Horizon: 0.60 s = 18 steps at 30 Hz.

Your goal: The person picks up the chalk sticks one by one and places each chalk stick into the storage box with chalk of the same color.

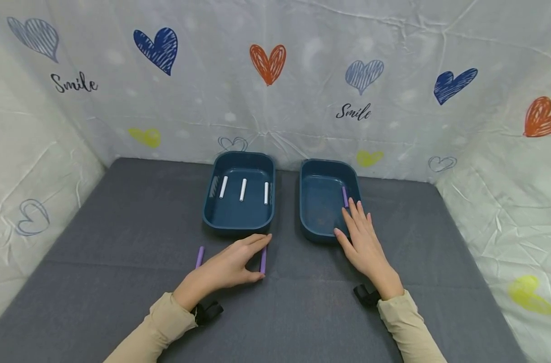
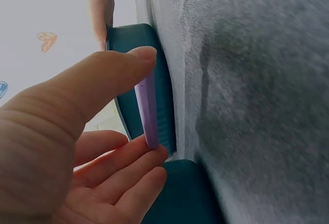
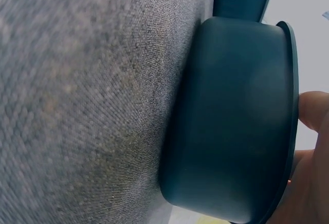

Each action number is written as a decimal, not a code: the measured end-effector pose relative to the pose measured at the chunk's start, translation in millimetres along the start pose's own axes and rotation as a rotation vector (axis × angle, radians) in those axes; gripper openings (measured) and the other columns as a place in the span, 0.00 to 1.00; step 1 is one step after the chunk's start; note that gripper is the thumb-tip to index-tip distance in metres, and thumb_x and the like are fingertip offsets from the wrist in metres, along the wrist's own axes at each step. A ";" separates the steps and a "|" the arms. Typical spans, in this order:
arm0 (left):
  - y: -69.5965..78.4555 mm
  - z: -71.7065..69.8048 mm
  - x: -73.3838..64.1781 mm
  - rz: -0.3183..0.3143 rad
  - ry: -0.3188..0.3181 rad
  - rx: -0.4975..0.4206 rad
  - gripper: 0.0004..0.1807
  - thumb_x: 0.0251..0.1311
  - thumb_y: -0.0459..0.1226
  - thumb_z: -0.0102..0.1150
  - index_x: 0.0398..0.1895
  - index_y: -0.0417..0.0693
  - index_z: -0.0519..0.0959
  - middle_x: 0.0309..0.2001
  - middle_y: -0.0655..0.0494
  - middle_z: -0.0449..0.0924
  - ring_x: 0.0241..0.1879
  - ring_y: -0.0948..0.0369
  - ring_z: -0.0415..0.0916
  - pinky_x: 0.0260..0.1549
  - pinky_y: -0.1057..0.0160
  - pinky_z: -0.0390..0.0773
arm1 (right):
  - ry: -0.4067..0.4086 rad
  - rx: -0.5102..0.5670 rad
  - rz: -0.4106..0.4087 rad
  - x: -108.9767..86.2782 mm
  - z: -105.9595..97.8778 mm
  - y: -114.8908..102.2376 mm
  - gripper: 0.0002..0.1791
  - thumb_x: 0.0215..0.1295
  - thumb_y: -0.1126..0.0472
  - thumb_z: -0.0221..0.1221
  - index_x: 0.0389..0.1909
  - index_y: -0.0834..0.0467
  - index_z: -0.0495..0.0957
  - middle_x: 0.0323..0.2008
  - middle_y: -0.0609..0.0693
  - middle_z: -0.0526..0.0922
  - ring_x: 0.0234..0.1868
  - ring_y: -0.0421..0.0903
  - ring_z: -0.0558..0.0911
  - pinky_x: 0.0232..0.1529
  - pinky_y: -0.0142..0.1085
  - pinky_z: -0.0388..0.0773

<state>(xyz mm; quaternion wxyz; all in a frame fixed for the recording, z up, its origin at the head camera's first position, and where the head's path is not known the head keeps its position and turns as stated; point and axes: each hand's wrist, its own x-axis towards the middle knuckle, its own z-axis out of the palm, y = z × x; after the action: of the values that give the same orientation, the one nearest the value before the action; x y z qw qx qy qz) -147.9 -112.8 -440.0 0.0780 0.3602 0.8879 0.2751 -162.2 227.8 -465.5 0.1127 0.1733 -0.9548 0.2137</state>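
My left hand (image 1: pixel 227 262) pinches a purple chalk stick (image 1: pixel 264 259) by its two ends, thumb at one and fingertips at the other; the left wrist view shows this purple chalk stick (image 2: pixel 147 112) closely. Another purple chalk stick (image 1: pixel 200 256) lies on the table, partly behind that hand. Over the near right part of the right blue tray (image 1: pixel 318 206), my right hand (image 1: pixel 364 247) has its fingers extended. Their tips are at the near end of a purple chalk stick (image 1: pixel 345 195) in this tray; whether they touch it I cannot tell.
The left blue tray (image 1: pixel 232 217) contains three white chalk sticks (image 1: pixel 243 190), spaced apart. Both trays stand side by side near the back of the grey cloth-covered table (image 1: pixel 302 312), a narrow gap between them. Behind hangs a white curtain (image 1: pixel 312 60) with printed hearts.
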 end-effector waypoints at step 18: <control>16.0 3.6 29.5 0.020 0.058 -0.047 0.45 0.56 0.38 0.72 0.74 0.34 0.60 0.70 0.40 0.63 0.67 0.49 0.67 0.61 0.49 0.72 | -0.026 0.000 0.018 1.4 -5.5 0.9 0.37 0.78 0.45 0.46 0.76 0.66 0.55 0.79 0.58 0.41 0.78 0.58 0.41 0.74 0.57 0.39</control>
<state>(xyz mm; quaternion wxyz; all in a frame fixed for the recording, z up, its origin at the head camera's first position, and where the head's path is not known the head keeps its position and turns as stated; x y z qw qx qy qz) -158.6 -81.7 -432.6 0.0581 0.3589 0.8795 0.3070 -163.1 230.6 -460.6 0.0981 0.1677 -0.9576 0.2126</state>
